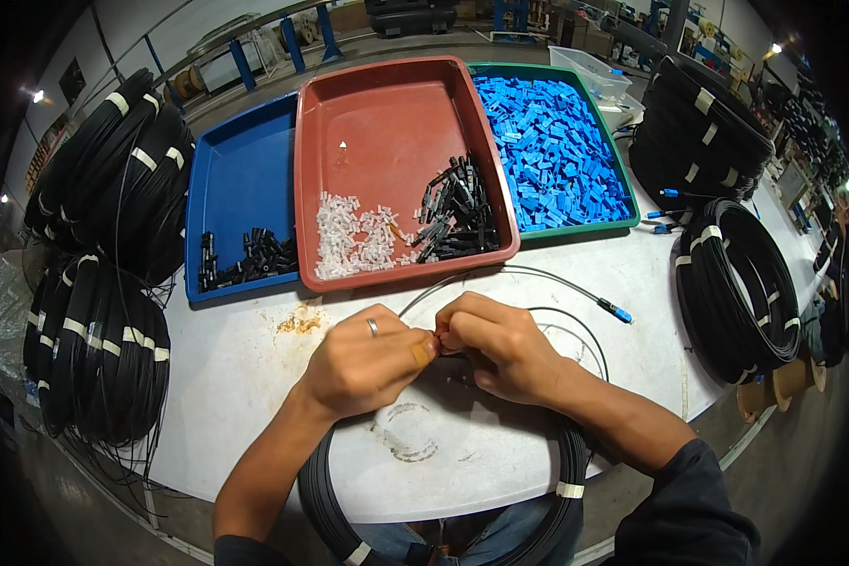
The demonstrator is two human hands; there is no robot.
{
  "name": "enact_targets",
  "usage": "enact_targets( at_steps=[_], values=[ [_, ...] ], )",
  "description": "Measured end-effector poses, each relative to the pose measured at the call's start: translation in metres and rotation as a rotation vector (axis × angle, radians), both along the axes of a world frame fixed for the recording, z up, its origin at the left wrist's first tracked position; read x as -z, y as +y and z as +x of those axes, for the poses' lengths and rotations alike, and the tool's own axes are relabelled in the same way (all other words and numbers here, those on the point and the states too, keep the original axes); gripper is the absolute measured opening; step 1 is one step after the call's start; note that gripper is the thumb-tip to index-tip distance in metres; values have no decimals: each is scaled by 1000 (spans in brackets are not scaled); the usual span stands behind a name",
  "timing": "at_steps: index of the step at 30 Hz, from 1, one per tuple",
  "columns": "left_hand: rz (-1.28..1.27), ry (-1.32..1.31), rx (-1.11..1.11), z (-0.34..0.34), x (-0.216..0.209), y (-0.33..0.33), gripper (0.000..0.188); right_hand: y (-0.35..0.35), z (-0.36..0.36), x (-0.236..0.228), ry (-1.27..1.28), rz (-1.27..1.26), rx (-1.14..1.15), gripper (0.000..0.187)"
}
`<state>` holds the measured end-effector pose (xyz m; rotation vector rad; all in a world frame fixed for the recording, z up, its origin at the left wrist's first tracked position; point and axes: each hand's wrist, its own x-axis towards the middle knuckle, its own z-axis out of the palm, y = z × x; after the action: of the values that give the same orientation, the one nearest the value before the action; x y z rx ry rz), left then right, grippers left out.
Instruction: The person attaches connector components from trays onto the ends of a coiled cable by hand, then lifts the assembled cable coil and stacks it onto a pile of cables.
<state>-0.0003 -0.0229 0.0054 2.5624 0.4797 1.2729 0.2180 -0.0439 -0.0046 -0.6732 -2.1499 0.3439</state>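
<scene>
My left hand point(373, 363) and my right hand point(505, 344) meet over the white table, fingertips pinched together. What they hold is small and hidden by the fingers. A ring and a tan bandage show on the left hand. Below my hands, a coil of black cable point(323, 491) bound with white tape hangs over the table's near edge toward my lap. A thin black cable arcs behind my hands and ends at the right in a blue connector point(616, 311).
Ahead stand a blue tray point(245, 141) with black parts, a red tray point(396, 94) with clear and black parts, and a green tray point(623, 203) heaped with blue connector housings. Taped cable coils point(104, 344) are stacked at left; more coils point(698, 292) stand at right.
</scene>
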Motion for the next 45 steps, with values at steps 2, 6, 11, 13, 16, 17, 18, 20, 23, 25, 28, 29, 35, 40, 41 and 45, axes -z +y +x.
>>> enact_targets(
  at_steps=[2, 6, 11, 13, 16, 17, 18, 20, 23, 25, 28, 29, 35, 40, 41, 45],
  values=[
    [394, 164, -22, 1, -1, -1, 13, 1, 0, 3, -5, -129, -5, 28],
    [-22, 4, -36, -1, 2, 0, 10, 0, 0, 2, 57, -115, -1, 29],
    [-486, -89, -111, -3, -1, -5, 15, 0, -1, -1, 15, 131, 9, 31],
    [-332, -48, -83, -2, -1, -3, 11, -1, -3, -2, -44, 157, 34, 31],
    [-35, 3, -11, 1, 0, -1, 10, -3, -1, 0, -26, -75, 25, 29],
    [184, 82, -12, 2, -1, -1, 13, -2, 0, 2, -25, -74, 26, 29],
    [404, 160, -13, 2, -2, 0, 15, 1, 0, 4, -5, -144, 2, 29],
    [417, 142, -21, 2, 0, 1, 16, 3, 0, 6, 12, -212, -25, 29],
    [-143, -22, -102, 0, -2, -4, 9, 3, 0, 6, 52, -107, -13, 29],
    [-312, -76, -116, -1, 0, -6, 9, 1, 1, 3, -14, 79, -13, 39],
    [-497, -124, -113, -2, 2, -5, 9, -2, -2, -4, -33, 141, 12, 31],
    [-292, -70, -68, -2, 1, -3, 9, -2, -1, -4, -33, 142, 15, 31],
    [336, 83, -25, 2, 1, 0, 11, 3, 2, 5, -7, -182, -59, 32],
    [-253, -57, -140, -1, 0, -6, 8, 1, -1, 1, 18, 85, 7, 32],
    [-416, -82, -139, -2, -1, -6, 9, 1, -1, -1, 17, 86, 7, 32],
    [-490, -40, -97, -2, -3, -4, 8, 0, 0, 0, -83, 127, 16, 33]
  ],
)
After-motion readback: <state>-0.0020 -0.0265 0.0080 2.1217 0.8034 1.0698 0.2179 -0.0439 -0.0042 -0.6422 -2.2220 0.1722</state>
